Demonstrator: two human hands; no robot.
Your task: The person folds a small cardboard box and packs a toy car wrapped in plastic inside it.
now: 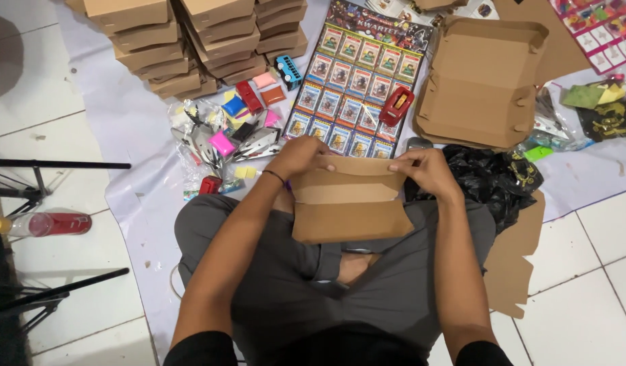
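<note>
Currently the step in hand looks like box folding: L hand and R hand each grip an upper corner of a flat brown cardboard box, fingers curled shut over its top flap, box resting on the lap below the fingertips. Next move, as judged, needs the flap tucked w/ even pressure. Beyond the fingers lies a card sheet; R of them, an open cardboard box.

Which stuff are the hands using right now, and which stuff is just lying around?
In use:
left hand
right hand
brown cardboard box, gripped by both hands at its top corners

Lying about:
stack of folded boxes
open box
card sheet
small toys
red bottle
black plastic bag
</note>
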